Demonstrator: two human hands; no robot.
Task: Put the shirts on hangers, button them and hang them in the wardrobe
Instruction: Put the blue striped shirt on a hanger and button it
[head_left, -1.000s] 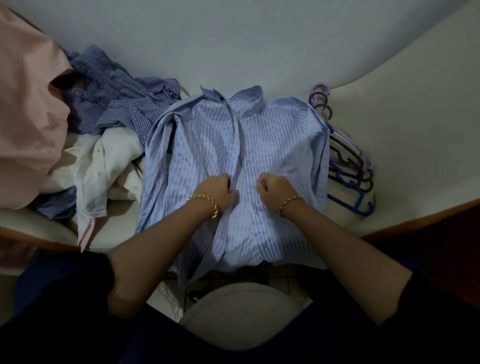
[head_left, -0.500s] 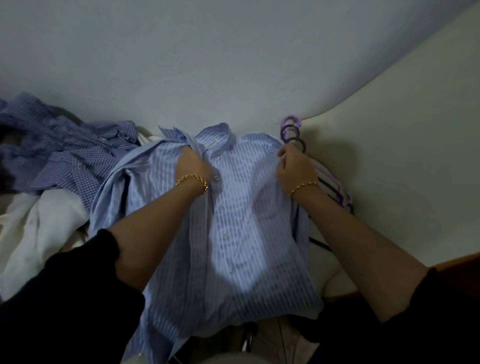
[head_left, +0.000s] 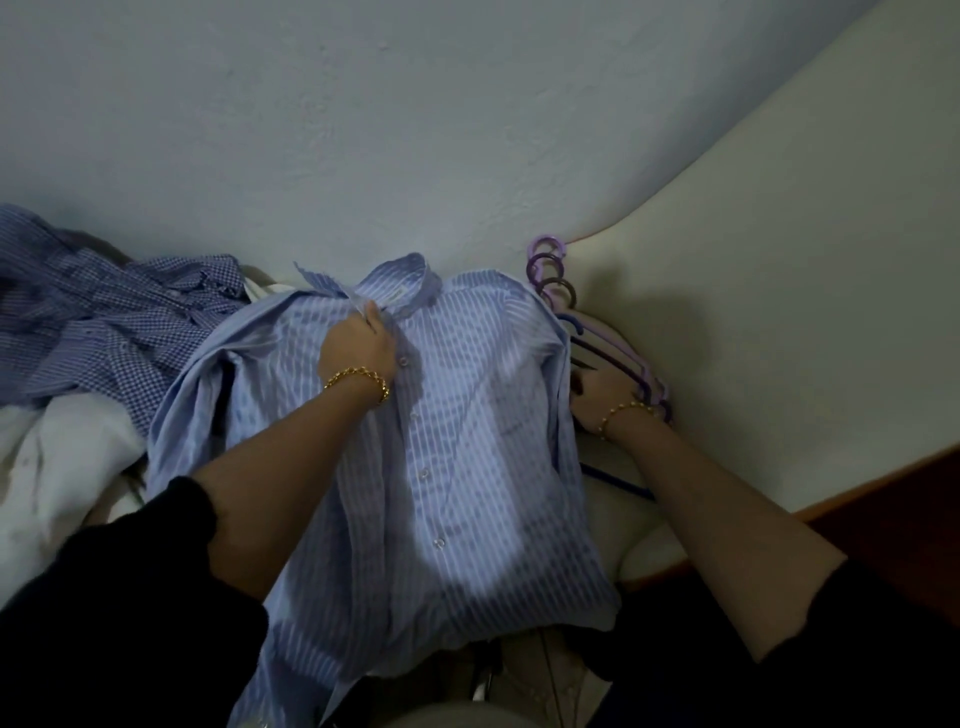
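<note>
Progress looks early, judging by how things lie. The striped shirt (head_left: 467, 441) is spread flat, front up, between the hands, with its collar just past the left hand (head_left: 358, 345). That hand pinches the front edge close under the collar with curled fingers. The right hand (head_left: 608, 400) lies on the hangers (head_left: 618, 358), stacked just off the shirt's far shoulder. Its fingers are half hidden behind the shirt's side, so I cannot tell whether it grips a hanger or only touches the pile. No hanger shows inside the striped shirt. A row of buttons runs down its front below the left hand, but I cannot tell whether they are fastened. Out beyond the left hand, a checked shirt (head_left: 130, 322) and a white garment (head_left: 62, 457) sit heaped and crumpled, neither on a hanger. No wardrobe is in view. So, by my reading, nothing is hung yet: this shirt needs its hanger, perhaps its buttons, and the heap waits after it.
</note>
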